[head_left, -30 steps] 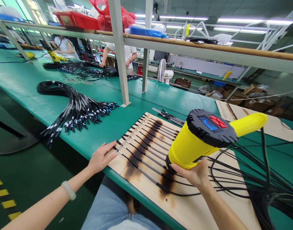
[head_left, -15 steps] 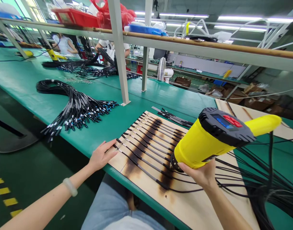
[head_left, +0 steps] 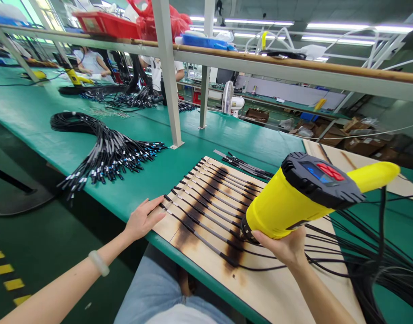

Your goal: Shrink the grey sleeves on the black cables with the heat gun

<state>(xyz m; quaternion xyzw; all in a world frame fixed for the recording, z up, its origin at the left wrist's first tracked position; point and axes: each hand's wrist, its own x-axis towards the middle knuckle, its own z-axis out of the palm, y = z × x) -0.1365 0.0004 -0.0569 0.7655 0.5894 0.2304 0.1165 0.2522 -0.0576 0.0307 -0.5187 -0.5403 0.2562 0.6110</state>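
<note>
A yellow heat gun (head_left: 277,204) with a black cap and red buttons is in my right hand (head_left: 289,247), which wraps round its barrel. Its dark nozzle points down at the cables (head_left: 206,216) laid side by side across a wooden board (head_left: 209,283). Grey sleeves cover parts of these cables, and two dark scorched bands cross the wood beneath them. My left hand (head_left: 145,219) rests at the board's left edge with its fingers stretched out. Its fingertips are by the black end of the nearest cables; whether they press on one I cannot tell.
A bundle of black cables (head_left: 101,146) lies on the green table (head_left: 142,121) to the left. Loose cables (head_left: 378,261) trail off the board at right. A metal post (head_left: 169,85) carries an overhead shelf (head_left: 294,67). Co-workers sit behind more cable bundles.
The heat gun and my right hand have shifted very slightly to the right. My left hand stays put. In the background, a co-worker's cables are lifted higher.
</note>
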